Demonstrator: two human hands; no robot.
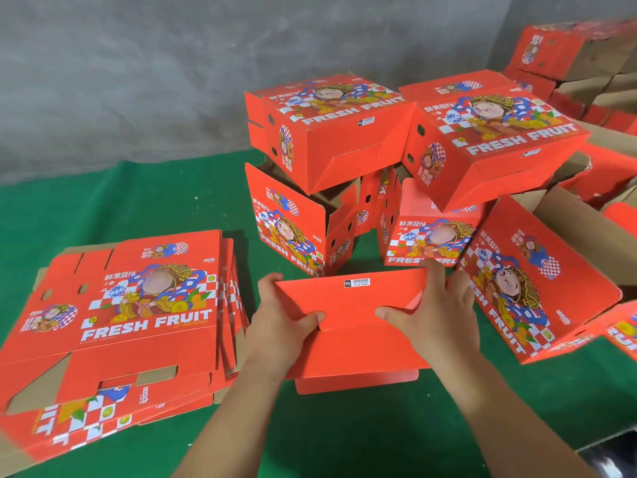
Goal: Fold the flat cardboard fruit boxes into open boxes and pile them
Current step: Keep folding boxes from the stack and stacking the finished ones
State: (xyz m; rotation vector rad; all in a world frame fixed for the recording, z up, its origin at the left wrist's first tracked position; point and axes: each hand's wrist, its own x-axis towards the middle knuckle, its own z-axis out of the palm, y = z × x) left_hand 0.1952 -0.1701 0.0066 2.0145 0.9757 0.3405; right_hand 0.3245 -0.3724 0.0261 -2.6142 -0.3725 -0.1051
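A red cardboard fruit box point(355, 353) stands on the green table in front of me with its plain red bottom flaps turned up. My left hand point(279, 326) grips its left edge, the thumb pressing on the upper flap. My right hand point(434, 315) grips the right side, its thumb on the same flap and its fingers curled over the far edge. A stack of flat printed boxes point(117, 326) lies to the left. Folded boxes point(331, 132) are piled behind, some tilted.
The green table cover point(144, 201) runs to a grey wall at the back. More folded red boxes point(537, 281) lean at the right, with another pile point(579, 60) at the far right. The table's front right edge point(606, 439) is near my right forearm.
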